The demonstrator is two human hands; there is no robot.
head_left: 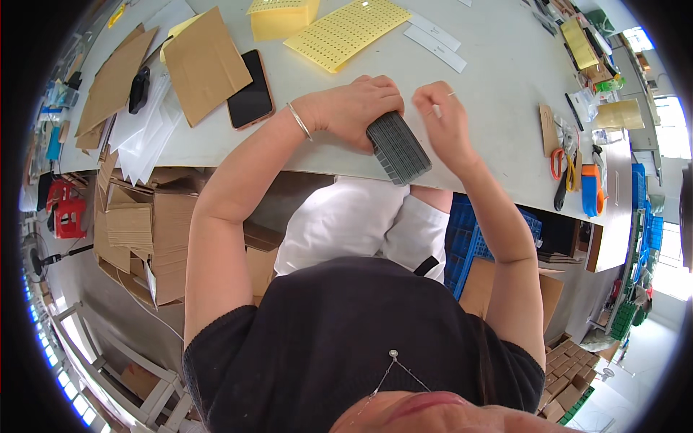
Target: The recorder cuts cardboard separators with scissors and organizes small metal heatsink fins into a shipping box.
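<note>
Firmly, our left hand [361, 110] closes round the far end of one stack [401, 153], its fingers wrapped over the top. Our right hand [442, 126] is raised just beside it, fingers half curled; we cannot tell whether they pinch anything. We count one bracelet [299, 121] on our left wrist and one ring [451, 94] on our right hand. The stack sits at the near edge of the table [505, 101], slanting, its near end pointing toward our lap. It is dark grey, nearly black, an oblong block of many thin flat layers, too fine for us to count, with pale lines along its sides. Beyond the hands we see one yellow sheet [348, 32] dotted in rows, one yellow pad [285, 20] to its left and two white strips [435, 47] to its right. Left of us lie one black phone [250, 94] and two large brown cards [207, 68], one partly over the phone. Far right, we see one pair of orange-handled scissors [556, 163].
</note>
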